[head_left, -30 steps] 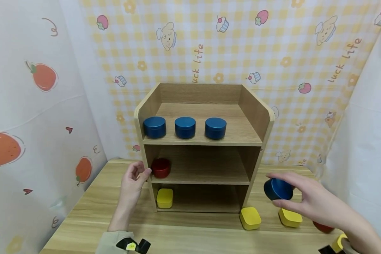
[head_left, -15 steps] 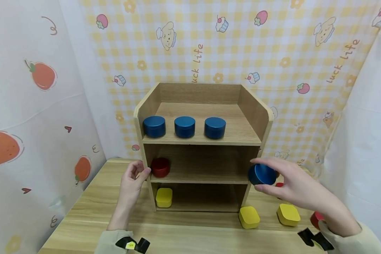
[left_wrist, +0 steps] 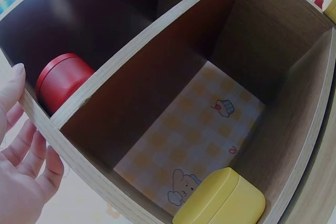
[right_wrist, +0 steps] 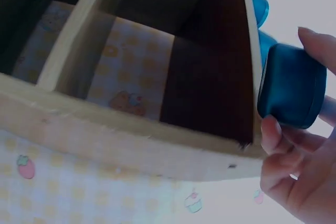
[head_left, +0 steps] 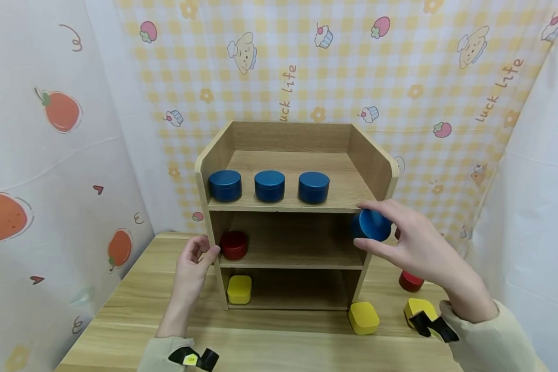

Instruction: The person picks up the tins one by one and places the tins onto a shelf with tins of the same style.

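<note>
A three-tier wooden shelf (head_left: 288, 208) stands on the table. My left hand (head_left: 194, 263) holds its left side panel at middle-tier height, thumb on the front edge and fingers outside. My right hand (head_left: 416, 240) grips a blue round tin (head_left: 373, 225) between thumb and fingers, tilted, at the shelf's right front edge just below the top tier. Three more blue tins, left (head_left: 225, 186), middle (head_left: 269, 186) and right (head_left: 313, 187), stand in a row on the top tier. A red round tin (left_wrist: 62, 81) sits at the left of the middle tier, a yellow squarish tin (left_wrist: 223, 200) at the left of the bottom one.
On the table right of the shelf lie a yellow tin (head_left: 363, 318) by its front corner, another yellow tin (head_left: 418, 308) partly behind the right wrist strap, and a red tin (head_left: 410, 281). A patterned cloth (head_left: 307, 62) hangs behind the shelf.
My right hand has carried the blue tin up and to the left, from over the table to the shelf's right front edge. My left hand stays in place.
</note>
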`<action>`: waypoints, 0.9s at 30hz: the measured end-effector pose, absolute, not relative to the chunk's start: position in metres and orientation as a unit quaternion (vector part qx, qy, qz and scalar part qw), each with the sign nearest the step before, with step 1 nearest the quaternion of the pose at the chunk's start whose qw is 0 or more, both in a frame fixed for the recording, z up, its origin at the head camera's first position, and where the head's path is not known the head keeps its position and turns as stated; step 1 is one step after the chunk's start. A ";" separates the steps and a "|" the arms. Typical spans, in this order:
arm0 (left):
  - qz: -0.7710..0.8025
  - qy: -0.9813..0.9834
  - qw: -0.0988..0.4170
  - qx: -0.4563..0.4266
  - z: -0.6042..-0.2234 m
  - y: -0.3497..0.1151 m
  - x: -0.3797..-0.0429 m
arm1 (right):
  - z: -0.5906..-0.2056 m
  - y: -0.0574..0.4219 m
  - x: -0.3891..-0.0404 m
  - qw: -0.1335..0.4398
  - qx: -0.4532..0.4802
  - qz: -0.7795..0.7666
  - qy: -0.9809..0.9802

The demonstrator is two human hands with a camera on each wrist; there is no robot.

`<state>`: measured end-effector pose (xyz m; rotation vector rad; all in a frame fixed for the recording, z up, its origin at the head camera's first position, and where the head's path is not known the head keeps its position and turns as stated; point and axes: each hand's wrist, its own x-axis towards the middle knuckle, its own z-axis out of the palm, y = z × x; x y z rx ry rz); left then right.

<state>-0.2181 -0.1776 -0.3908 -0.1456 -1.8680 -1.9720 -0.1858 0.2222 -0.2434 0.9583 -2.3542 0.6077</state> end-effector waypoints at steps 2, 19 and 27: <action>-0.713 -0.667 0.209 -0.054 -0.391 -0.178 -0.218 | -0.239 0.217 -0.186 0.273 0.352 0.223 -0.867; -0.715 -0.666 0.205 -0.061 -0.391 -0.177 -0.218 | -0.217 0.186 -0.198 0.304 0.193 0.163 -0.918; -0.709 -0.672 0.205 -0.057 -0.391 -0.178 -0.218 | -0.216 0.178 -0.203 0.330 0.147 0.134 -0.923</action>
